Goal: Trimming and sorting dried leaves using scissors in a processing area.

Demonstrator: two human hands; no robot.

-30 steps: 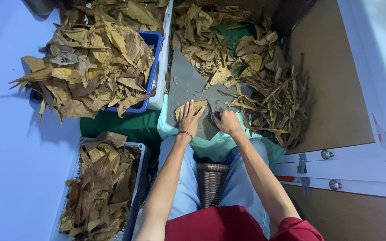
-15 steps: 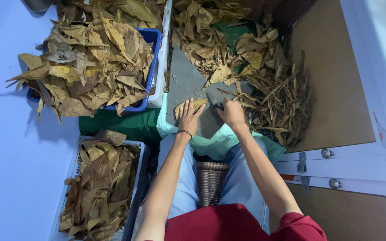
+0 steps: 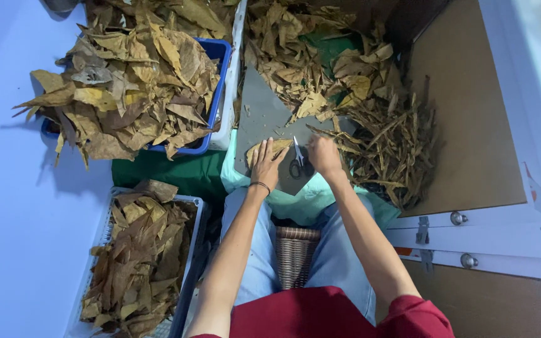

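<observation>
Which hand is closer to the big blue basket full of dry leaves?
The left hand. It presses a leaf on the grey board, just right of the blue basket. The right hand sits farther right, beyond the scissors.

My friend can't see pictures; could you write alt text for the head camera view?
A seated person's left hand presses a dried brown leaf flat on a grey board, with the right hand beside small scissors. Baskets heaped with dried leaves surround them.
</observation>
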